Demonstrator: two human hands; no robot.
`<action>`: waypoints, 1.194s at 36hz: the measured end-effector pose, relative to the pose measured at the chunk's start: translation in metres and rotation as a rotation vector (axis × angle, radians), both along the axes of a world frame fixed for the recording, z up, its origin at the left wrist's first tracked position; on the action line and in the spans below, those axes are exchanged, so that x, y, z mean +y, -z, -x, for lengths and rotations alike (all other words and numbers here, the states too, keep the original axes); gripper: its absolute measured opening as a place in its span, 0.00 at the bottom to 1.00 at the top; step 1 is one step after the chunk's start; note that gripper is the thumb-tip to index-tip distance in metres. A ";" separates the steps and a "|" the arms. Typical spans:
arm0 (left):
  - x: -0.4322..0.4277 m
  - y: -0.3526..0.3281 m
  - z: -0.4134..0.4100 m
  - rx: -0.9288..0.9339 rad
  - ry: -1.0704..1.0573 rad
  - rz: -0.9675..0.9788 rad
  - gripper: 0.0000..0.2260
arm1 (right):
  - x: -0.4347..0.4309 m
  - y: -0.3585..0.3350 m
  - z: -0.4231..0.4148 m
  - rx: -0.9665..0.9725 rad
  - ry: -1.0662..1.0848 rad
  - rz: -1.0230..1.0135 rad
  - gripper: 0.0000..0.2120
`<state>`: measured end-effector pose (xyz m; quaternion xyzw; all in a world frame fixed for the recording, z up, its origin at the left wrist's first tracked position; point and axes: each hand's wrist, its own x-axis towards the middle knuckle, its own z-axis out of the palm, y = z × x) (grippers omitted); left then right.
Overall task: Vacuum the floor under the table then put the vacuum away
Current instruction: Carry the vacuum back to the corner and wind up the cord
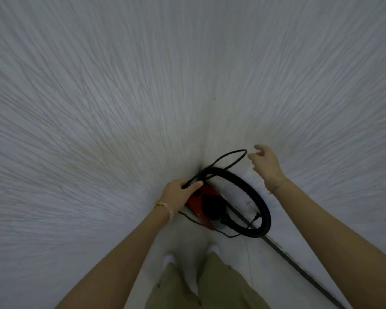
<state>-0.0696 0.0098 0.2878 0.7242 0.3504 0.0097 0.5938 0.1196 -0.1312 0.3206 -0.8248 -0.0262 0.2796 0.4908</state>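
A red and black vacuum [204, 205] stands on the floor in a corner between two white textured walls. Its thick black hose [257, 202] curves in a wide loop to the right of the body. My left hand [179, 192] is closed on a thin black power cord [231, 158] just above the vacuum, and the cord loops up and to the right. My right hand [265, 165] hovers open beside the end of that loop, fingers spread, not touching it. A plug [257, 216] lies inside the hose loop.
White textured walls [98, 108] fill most of the view on both sides of the corner. A dark baseboard strip [299, 266] runs along the right wall's foot. My feet in white socks [169, 259] stand on the pale floor just behind the vacuum.
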 end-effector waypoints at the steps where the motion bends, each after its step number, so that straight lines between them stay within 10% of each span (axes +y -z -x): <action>1: -0.001 0.004 0.001 0.023 0.023 -0.024 0.21 | 0.002 0.000 0.004 -0.204 -0.121 0.065 0.23; 4: -0.005 0.011 -0.001 0.100 0.127 -0.100 0.23 | 0.014 -0.006 0.017 -0.585 -0.561 0.031 0.27; 11: 0.001 0.011 -0.006 0.114 0.319 -0.124 0.14 | 0.030 0.030 0.043 -0.408 -1.287 0.402 0.33; 14: 0.006 0.011 -0.004 0.094 0.303 -0.129 0.13 | 0.021 0.049 0.048 -0.244 -1.134 0.329 0.19; 30: 0.013 0.072 0.005 0.102 0.199 0.010 0.11 | -0.015 0.072 0.067 0.007 -0.234 -0.100 0.16; 34: 0.011 0.077 -0.010 0.036 0.119 0.148 0.12 | -0.014 0.103 0.085 -0.219 -0.214 0.128 0.11; 43: 0.006 0.074 -0.018 -0.087 -0.050 0.394 0.12 | 0.010 0.138 0.116 0.071 -0.242 -0.009 0.23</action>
